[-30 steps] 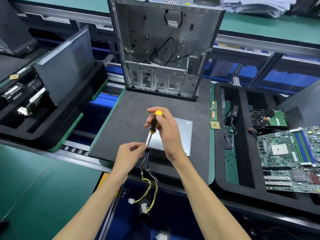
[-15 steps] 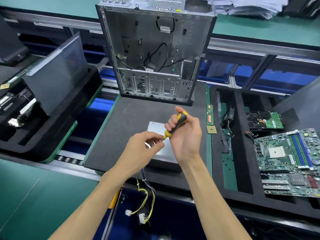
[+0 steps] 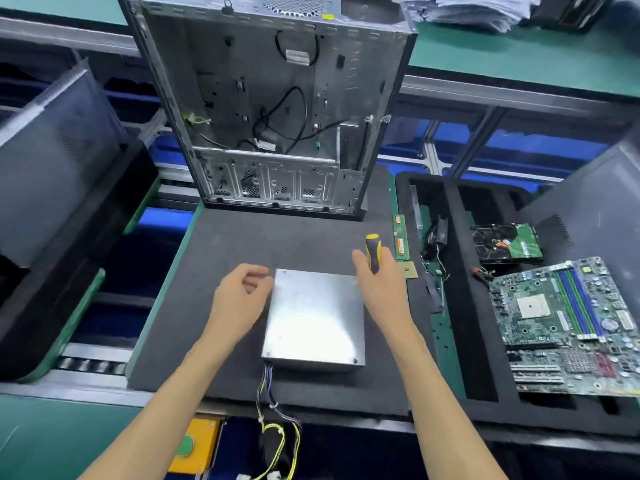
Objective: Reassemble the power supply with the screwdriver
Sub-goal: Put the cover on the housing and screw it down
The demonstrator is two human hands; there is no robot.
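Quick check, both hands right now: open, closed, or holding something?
Left hand: open, fingers loosely curled, holding nothing, beside the power supply.
Right hand: closed around the screwdriver handle.

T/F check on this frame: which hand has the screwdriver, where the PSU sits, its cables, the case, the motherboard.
1. The right hand grips the screwdriver. True.
2. The power supply sits inside the computer case. False: it lies on the black foam mat, in front of the case.
3. The power supply's cables hang over the mat's near edge. True.
4. The left hand holds the motherboard. False: the motherboard lies in the tray on the right.
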